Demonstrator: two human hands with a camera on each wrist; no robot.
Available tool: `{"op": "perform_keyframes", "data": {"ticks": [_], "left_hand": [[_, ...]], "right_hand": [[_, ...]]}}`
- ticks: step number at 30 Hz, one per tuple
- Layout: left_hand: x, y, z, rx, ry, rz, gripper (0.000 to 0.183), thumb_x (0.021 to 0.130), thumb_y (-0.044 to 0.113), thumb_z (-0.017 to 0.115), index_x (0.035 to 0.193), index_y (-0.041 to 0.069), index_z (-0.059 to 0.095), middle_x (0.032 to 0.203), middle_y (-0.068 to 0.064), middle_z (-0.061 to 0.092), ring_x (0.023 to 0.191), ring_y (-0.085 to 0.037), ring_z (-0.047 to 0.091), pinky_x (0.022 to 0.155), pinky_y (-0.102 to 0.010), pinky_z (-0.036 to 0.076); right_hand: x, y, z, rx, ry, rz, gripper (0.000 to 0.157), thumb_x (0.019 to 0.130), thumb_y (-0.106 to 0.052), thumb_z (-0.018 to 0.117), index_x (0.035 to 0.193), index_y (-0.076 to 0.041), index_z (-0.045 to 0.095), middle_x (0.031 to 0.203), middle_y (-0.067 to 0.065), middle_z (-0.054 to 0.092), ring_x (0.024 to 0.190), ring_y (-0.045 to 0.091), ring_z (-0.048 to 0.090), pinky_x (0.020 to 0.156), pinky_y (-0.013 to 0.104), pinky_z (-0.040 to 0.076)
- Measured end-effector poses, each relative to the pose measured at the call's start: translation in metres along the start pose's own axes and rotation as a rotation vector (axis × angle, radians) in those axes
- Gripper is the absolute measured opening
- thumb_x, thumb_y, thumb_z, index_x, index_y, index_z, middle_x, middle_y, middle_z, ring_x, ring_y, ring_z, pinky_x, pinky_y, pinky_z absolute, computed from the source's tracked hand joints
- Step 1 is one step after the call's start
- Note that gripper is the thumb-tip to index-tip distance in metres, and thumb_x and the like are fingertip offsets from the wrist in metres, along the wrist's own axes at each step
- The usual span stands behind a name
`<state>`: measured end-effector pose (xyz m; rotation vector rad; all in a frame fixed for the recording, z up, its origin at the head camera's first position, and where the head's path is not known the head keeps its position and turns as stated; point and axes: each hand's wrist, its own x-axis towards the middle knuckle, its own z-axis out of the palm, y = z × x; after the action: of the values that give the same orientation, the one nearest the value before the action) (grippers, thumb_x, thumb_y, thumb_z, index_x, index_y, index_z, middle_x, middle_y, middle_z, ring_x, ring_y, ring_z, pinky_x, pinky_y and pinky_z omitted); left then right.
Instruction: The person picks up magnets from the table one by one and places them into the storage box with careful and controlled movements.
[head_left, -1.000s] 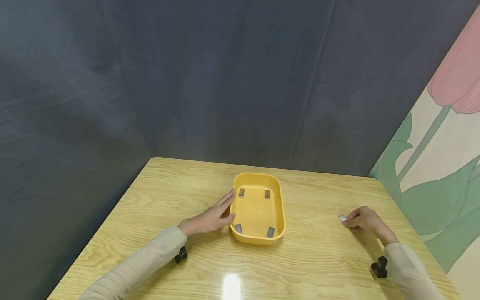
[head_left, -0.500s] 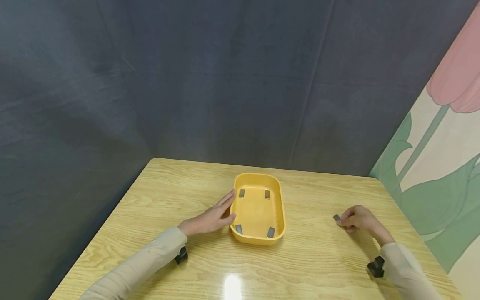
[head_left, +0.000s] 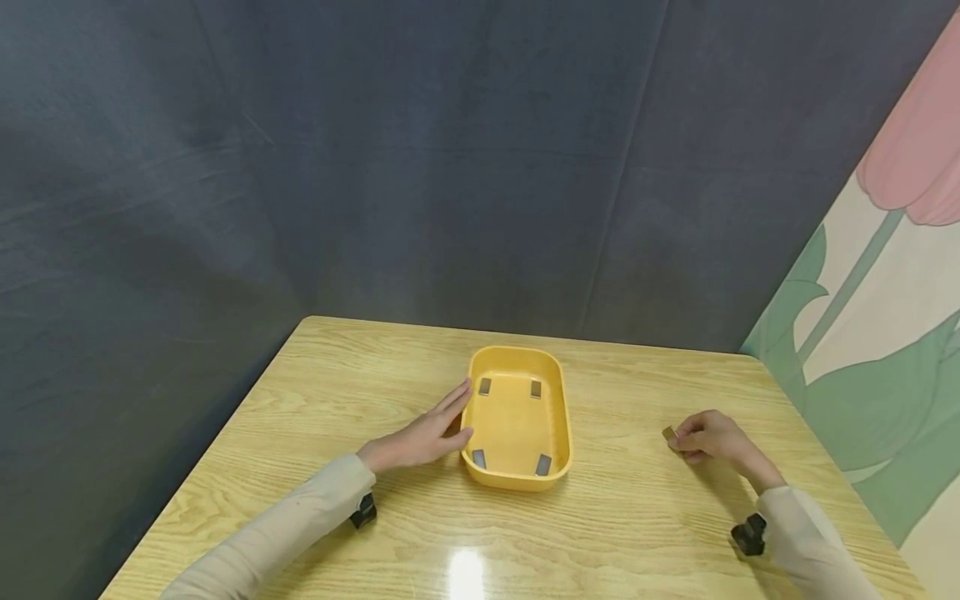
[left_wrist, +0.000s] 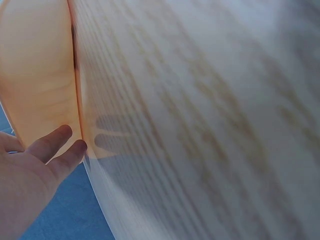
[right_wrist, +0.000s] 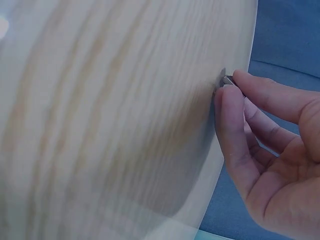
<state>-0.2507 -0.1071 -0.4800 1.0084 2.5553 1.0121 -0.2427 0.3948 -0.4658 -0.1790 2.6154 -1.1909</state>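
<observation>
A yellow rectangular tray (head_left: 514, 482) sits on the wooden table in the head view. Small flat grey metal-looking pieces lie near its inside corners, one of them a grey piece (head_left: 543, 464) at the near right. My left hand (head_left: 415, 435) touches the tray's left side with fairly straight fingers. In the left wrist view its fingertips meet the tray's outer wall (left_wrist: 40, 75). Off to the right, my right hand (head_left: 716, 439) pinches a small flat metal-looking piece (head_left: 670, 434) between thumb and fingers. The right wrist view shows that piece (right_wrist: 228, 80) at the fingertips, close to the tabletop.
The wood-grain table (head_left: 622, 533) extends around the tray. A dark blue cloth (head_left: 480, 167) hangs behind and at the left. On the right stands a wall with a painted tulip (head_left: 911, 167). Black camera mounts (head_left: 748, 535) sit at both wrists.
My right hand has shifted slightly left with the pinched piece, which has turned and now looks brownish rather than pale. The left hand and tray have not visibly moved.
</observation>
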Motion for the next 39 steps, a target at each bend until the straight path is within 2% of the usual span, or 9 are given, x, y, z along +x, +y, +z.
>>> {"op": "perform_keyframes", "data": {"ticks": [8,13,22,33,39], "left_hand": [[0.000,0.001,0.000,-0.004,-0.001,0.002,0.074,0.106,0.039,0.045,0.159,0.009,0.003,0.166,-0.002,-0.009,0.148,-0.012,0.001,0.118,-0.039,0.019],[-0.001,0.002,0.000,-0.002,0.002,-0.006,0.074,0.106,0.040,0.044,0.159,0.012,0.002,0.166,-0.001,-0.009,0.148,-0.012,0.001,0.118,-0.038,0.019],[0.001,0.001,0.001,-0.001,0.011,-0.006,0.072,0.106,0.031,0.047,0.159,0.012,0.001,0.166,-0.004,-0.008,0.149,-0.016,0.003,0.118,-0.040,0.018],[0.000,0.000,-0.001,0.000,-0.003,0.003,0.075,0.105,0.046,0.041,0.159,0.015,-0.001,0.166,-0.003,-0.009,0.149,-0.015,0.002,0.118,-0.040,0.019],[0.001,0.000,0.000,0.000,0.004,0.002,0.073,0.106,0.038,0.044,0.159,0.012,0.001,0.166,-0.002,-0.009,0.149,-0.016,0.002,0.118,-0.041,0.019]], "right_hand": [[0.001,-0.010,0.001,-0.006,0.019,-0.010,0.018,0.091,-0.003,0.069,0.095,0.014,0.064,0.084,0.011,0.065,0.076,0.023,0.066,0.066,0.034,0.059],[0.003,-0.014,0.004,0.015,0.018,-0.014,0.020,0.091,-0.006,0.070,0.095,0.013,0.064,0.084,0.010,0.063,0.077,0.023,0.066,0.067,0.034,0.059],[0.003,-0.026,0.012,0.037,-0.003,-0.032,0.020,0.092,-0.007,0.069,0.097,0.012,0.064,0.084,0.011,0.064,0.079,0.026,0.067,0.069,0.037,0.059],[0.003,-0.042,0.019,0.043,-0.033,-0.094,0.015,0.094,-0.001,0.064,0.099,0.012,0.063,0.084,0.015,0.067,0.077,0.029,0.067,0.068,0.038,0.059],[0.004,-0.050,0.023,0.063,-0.035,-0.096,0.015,0.093,-0.001,0.065,0.100,0.012,0.063,0.083,0.016,0.067,0.077,0.031,0.067,0.068,0.040,0.059]]}}
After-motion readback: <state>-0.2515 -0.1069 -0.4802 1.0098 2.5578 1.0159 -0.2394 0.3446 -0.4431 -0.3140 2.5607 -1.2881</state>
